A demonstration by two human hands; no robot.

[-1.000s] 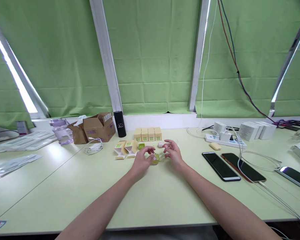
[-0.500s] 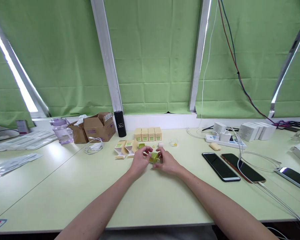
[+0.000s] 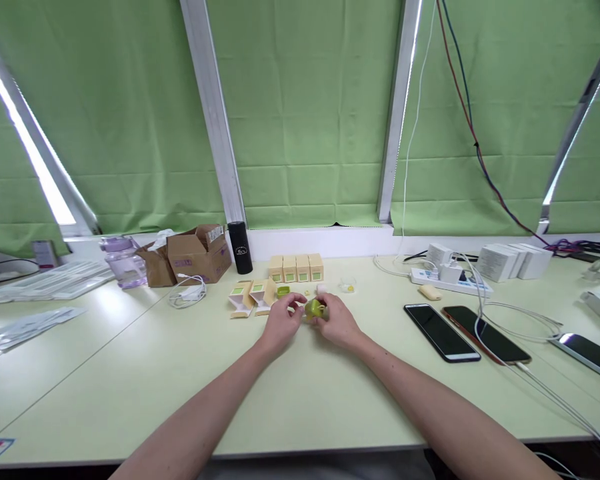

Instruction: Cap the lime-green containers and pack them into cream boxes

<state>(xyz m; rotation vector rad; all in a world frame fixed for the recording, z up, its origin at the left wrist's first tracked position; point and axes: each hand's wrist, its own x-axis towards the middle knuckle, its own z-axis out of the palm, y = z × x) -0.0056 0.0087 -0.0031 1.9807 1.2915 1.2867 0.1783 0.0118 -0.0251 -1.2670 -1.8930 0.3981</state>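
Observation:
A small green, rounded container-like piece (image 3: 315,308) is held between the thumb and fingers of my right hand (image 3: 339,321), just above the table. Its exact kind is too small to tell. My left hand (image 3: 281,321) is curved close to its left side, thumb and forefinger apart, with nothing visible between them. Behind the hands lie a green square lid-like piece (image 3: 283,291), a tiny yellowish piece (image 3: 307,293) and a small pale pink piece (image 3: 322,289). A clear round cup (image 3: 348,285) with something yellow in it stands to the right.
Two opened cartons (image 3: 241,299) lie left of my hands, and a row of several small yellow boxes (image 3: 296,268) stands behind. Further left are a black cylinder (image 3: 240,248) and a cardboard box (image 3: 200,253). Phones (image 3: 442,333), cables and a power strip (image 3: 450,283) occupy the right.
The green piece has turned and shifted slightly right with my right hand. My left thumb and fingers have drawn back from it a little.

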